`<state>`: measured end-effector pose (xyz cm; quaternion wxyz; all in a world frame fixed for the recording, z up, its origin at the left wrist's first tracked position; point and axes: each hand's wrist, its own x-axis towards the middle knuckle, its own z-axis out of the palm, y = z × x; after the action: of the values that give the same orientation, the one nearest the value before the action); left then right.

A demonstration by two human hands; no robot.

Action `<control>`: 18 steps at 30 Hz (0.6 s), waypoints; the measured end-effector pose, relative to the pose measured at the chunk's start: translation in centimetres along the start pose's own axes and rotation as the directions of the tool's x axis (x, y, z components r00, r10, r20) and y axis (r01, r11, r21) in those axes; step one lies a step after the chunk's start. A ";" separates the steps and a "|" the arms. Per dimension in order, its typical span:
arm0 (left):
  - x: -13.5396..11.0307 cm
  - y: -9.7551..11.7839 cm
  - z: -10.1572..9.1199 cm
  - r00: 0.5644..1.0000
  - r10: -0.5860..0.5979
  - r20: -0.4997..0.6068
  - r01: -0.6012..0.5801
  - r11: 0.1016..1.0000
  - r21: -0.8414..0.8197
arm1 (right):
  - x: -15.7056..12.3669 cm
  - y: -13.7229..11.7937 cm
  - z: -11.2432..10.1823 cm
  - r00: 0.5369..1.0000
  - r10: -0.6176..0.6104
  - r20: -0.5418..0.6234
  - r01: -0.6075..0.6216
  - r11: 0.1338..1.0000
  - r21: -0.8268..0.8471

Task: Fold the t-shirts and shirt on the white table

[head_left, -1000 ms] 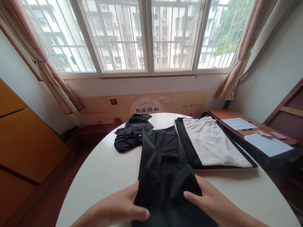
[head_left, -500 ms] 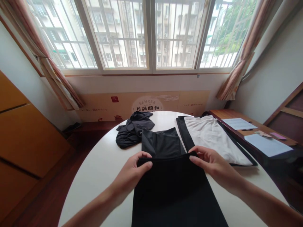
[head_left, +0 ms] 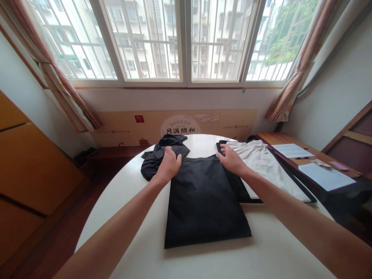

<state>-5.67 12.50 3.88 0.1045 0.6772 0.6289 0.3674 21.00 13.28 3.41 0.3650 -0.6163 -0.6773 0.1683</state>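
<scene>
A black garment (head_left: 203, 203) lies folded into a flat rectangle on the round white table (head_left: 122, 217). My left hand (head_left: 170, 164) rests flat on its far left corner, right beside a crumpled dark garment (head_left: 159, 157). My right hand (head_left: 231, 159) lies on the far right corner, fingers spread, and its fingertips reach a white garment (head_left: 263, 166) lying on a black backing (head_left: 247, 192). Neither hand grips any cloth. The black backing is partly hidden under the folded garment and my right forearm.
A wooden side desk (head_left: 286, 145) at the right holds pale blue sheets (head_left: 327, 176) and a pen. Orange wooden cabinet panels (head_left: 35, 174) stand at the left. Behind the table are a printed wall panel (head_left: 180, 128) and a barred window with curtains.
The black garment's near part has been folded up into a flat rectangle and let go. Both hands have moved forward from its hem to its far edge, and the fingers have spread flat.
</scene>
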 end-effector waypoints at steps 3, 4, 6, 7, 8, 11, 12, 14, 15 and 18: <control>-4.8 0.4 -0.2 0.946 0.321 0.041 -0.324 0.937 0.135 | -6.0 -0.9 0.7 0.924 -0.369 0.097 0.378 0.919 -0.109; -6.5 0.4 -0.2 0.907 0.402 0.123 -0.417 0.898 0.139 | -8.2 -1.3 1.0 0.870 -0.450 0.202 0.477 0.872 -0.112; -9.2 0.2 0.0 0.809 0.496 0.314 -0.552 0.826 0.117 | -12.0 -1.8 1.5 0.777 -0.502 0.379 0.578 0.808 -0.115; -10.1 -0.1 0.1 0.768 0.504 0.396 -0.586 0.802 0.115 | -13.3 -2.0 1.7 0.743 -0.494 0.452 0.598 0.793 -0.115; -10.9 -0.3 0.3 0.743 0.487 0.459 -0.599 0.790 0.130 | -14.2 -2.1 1.9 0.719 -0.473 0.509 0.604 0.788 -0.121; -12.3 -0.5 0.2 0.754 0.372 0.541 -0.561 0.794 0.236 | -15.4 -2.0 1.7 0.677 -0.419 0.605 0.612 0.778 -0.146; -12.8 -0.4 0.0 0.761 0.346 0.550 -0.551 0.791 0.266 | -15.6 -1.9 1.6 0.667 -0.422 0.615 0.625 0.765 -0.153; -14.1 0.1 -0.6 0.763 0.327 0.558 -0.554 0.775 0.304 | -16.3 -1.4 1.4 0.644 -0.461 0.610 0.675 0.718 -0.169; -14.9 0.4 -0.9 0.759 0.328 0.563 -0.562 0.766 0.312 | -16.9 -1.0 1.5 0.631 -0.499 0.594 0.709 0.681 -0.182; -17.6 0.9 -1.7 0.740 0.331 0.586 -0.584 0.748 0.315 | -19.0 0.6 2.2 0.581 -0.657 0.481 0.810 0.521 -0.268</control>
<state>-4.97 -4.53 -0.82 -0.0062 0.8887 0.4575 0.0282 19.36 -4.33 -3.94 0.1289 -0.2976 -0.9431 -0.0730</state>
